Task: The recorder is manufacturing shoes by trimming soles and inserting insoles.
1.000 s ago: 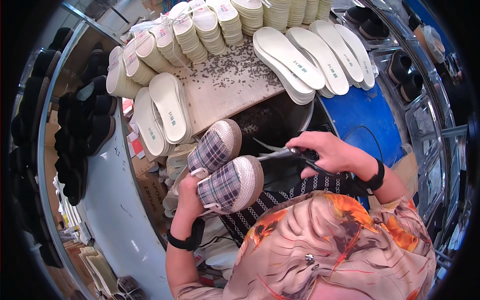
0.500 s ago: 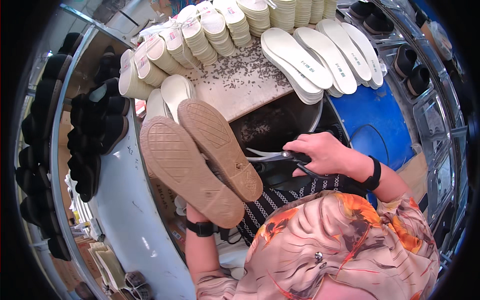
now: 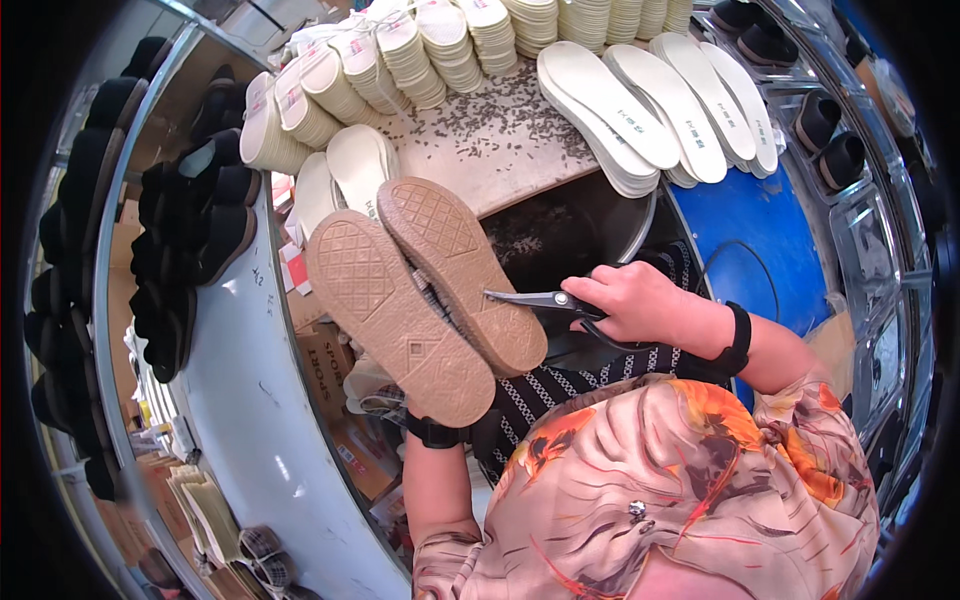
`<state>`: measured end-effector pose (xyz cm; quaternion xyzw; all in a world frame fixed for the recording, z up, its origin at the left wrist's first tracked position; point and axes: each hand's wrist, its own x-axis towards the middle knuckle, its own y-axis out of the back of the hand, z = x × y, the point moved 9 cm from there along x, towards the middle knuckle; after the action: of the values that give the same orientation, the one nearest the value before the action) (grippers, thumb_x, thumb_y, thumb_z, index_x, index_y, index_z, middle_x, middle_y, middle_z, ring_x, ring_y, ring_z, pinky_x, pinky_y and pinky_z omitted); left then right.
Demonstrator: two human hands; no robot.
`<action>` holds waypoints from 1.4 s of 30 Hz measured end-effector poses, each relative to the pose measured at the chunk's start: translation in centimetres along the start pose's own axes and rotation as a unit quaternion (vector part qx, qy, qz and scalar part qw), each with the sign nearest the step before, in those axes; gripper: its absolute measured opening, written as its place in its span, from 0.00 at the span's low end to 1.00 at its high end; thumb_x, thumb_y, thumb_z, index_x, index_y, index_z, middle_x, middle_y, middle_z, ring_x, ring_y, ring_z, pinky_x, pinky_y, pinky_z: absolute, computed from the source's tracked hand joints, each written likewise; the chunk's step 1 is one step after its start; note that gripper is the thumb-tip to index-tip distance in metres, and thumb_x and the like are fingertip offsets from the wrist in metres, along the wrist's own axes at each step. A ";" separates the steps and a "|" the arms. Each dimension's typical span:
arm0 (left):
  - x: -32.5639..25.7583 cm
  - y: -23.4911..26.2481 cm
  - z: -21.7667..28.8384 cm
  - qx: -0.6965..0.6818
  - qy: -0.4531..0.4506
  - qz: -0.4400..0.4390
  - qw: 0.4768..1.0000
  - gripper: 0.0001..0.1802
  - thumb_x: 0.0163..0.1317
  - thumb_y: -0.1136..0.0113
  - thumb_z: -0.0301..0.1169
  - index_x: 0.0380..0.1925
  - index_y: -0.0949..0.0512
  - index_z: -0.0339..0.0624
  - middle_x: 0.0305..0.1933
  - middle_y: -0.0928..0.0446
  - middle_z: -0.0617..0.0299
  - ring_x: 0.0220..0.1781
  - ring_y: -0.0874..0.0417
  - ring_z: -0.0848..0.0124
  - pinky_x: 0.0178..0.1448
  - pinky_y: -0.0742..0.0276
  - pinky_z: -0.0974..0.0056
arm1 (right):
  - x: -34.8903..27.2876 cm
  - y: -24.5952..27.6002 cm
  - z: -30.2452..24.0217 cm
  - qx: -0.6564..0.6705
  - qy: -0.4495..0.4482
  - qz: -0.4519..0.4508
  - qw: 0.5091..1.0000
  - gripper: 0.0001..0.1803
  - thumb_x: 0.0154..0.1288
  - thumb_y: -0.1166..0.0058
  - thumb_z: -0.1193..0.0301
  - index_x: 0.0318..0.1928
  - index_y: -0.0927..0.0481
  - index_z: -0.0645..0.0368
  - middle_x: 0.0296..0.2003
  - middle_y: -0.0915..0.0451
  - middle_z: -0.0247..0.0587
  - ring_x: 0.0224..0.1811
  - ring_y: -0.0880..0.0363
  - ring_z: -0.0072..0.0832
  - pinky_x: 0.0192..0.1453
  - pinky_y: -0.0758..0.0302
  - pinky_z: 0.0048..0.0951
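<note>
A pair of shoes [image 3: 420,290] is held up with the tan patterned soles facing me. My left hand [image 3: 395,395] grips them from underneath and is mostly hidden behind the soles; only the wrist with its dark band shows. My right hand [image 3: 640,305] holds black scissors [image 3: 545,300], whose blades point left and touch the edge of the right sole.
White insoles [image 3: 660,110] lie in stacks and fanned rows on the beige worktable [image 3: 500,150], which is littered with small dark clippings. A dark round bin [image 3: 570,235] sits below the table edge. Black shoes [image 3: 195,215] fill racks at the left. A blue surface [image 3: 760,240] lies right.
The shoes were turned from plaid uppers showing to soles facing me, then drifted slightly right. The scissors in my right hand came in against the right sole's edge.
</note>
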<state>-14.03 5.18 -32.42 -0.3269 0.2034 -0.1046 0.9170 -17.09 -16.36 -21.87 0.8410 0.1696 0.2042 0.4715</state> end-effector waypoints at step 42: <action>15.5 -31.4 7.7 0.781 0.078 -0.313 0.534 0.14 0.58 0.43 0.34 0.39 0.24 0.33 0.27 0.21 0.54 0.25 0.21 0.69 0.34 0.25 0.65 | -24.4 13.2 28.4 -0.103 -0.653 -0.027 0.750 0.25 0.46 0.41 0.62 0.45 0.25 0.62 0.37 0.21 0.53 0.43 0.22 0.46 0.45 0.24 0.38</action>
<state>1.44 -19.58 -11.54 0.4861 -0.0042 -0.5275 0.6967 -22.56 -55.16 -28.35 0.7111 -0.1789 -0.3908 0.5564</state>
